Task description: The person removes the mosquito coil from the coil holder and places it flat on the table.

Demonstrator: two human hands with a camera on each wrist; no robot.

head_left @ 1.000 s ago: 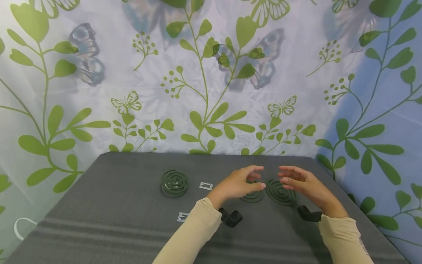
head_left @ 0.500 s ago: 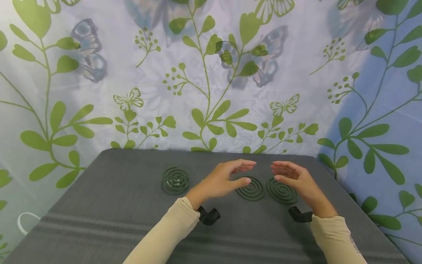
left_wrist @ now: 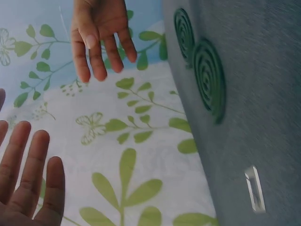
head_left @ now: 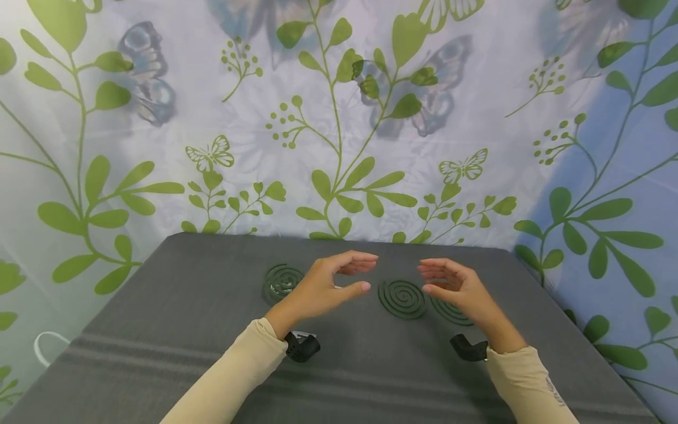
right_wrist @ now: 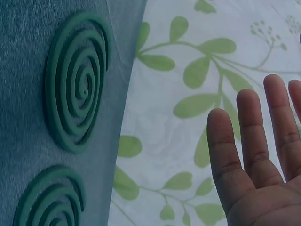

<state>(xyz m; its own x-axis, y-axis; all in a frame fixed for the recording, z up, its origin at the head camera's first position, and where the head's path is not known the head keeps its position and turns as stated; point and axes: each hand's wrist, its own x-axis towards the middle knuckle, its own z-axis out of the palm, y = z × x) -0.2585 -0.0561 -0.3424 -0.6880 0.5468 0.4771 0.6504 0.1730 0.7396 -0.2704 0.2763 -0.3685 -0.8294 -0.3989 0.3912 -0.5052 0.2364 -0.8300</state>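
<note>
Logged middle green coil (head_left: 402, 299); flanked by left hand (head_left: 320, 285), right hand (head_left: 459, 288), both relaxed, empty; judged light, brittle, best pinched at outer turn (head_left: 406, 318).

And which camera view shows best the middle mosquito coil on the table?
The right wrist view: there the middle mosquito coil looks largest, lies fully inside the picture, and its windings are clear. The head view shows it from above, but smaller. The left wrist view shows it narrower and less sharp.

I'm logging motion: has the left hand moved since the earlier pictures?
Yes: the left hand has moved leftward, away from the middle green coil, which it partly covered a second ago.
</note>
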